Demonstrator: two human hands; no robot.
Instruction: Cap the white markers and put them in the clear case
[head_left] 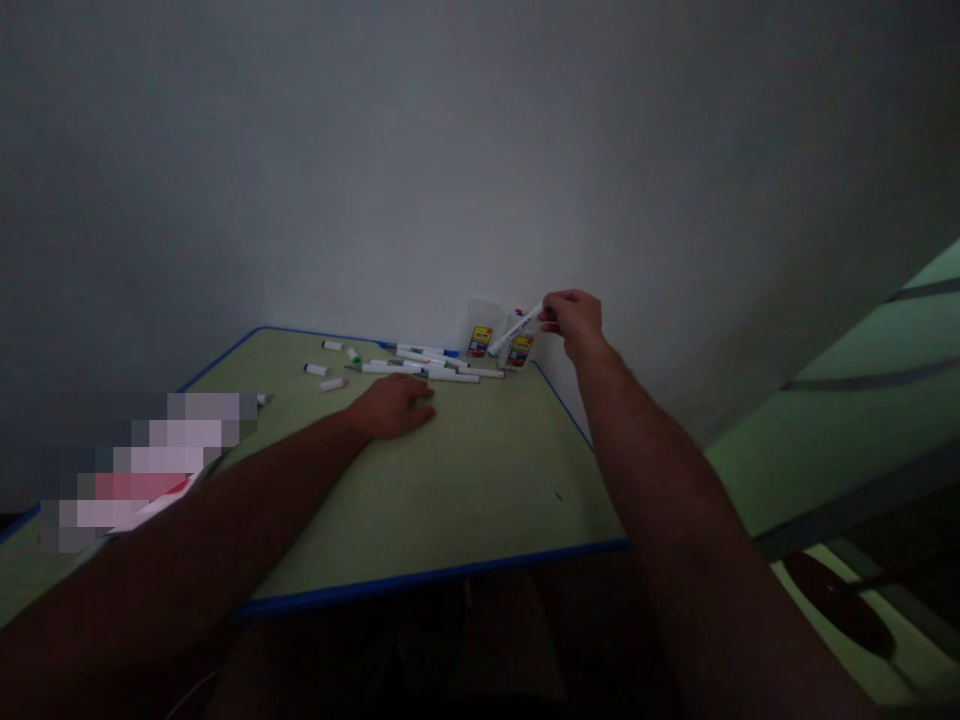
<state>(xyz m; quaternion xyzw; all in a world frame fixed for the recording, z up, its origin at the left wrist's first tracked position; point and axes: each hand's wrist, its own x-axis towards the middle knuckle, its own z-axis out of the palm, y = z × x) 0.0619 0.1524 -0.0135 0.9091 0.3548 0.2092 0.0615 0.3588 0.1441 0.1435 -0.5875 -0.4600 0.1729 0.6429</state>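
Observation:
Pinched in the fingers of my right hand (574, 318) is a white marker (517, 328), tilted with its lower end toward two clear plastic cases. One clear case (480, 328) stands upright at the back of the table; the other clear case (521, 345) is just right of it, partly behind the marker. Both carry yellow, red and blue labels. My left hand (394, 405) rests palm down on the table, fingers apart, holding nothing. Right beyond it lies a loose pile of white markers (454, 376), some with blue or dark ends.
Several short white caps (316, 369) with coloured ends lie left of the pile. The pale table (480, 480) has a blue edge and meets the wall (420, 180) at the back. A blurred pink and white item (172, 460) lies at the left. A small dark speck (559, 495) is front right.

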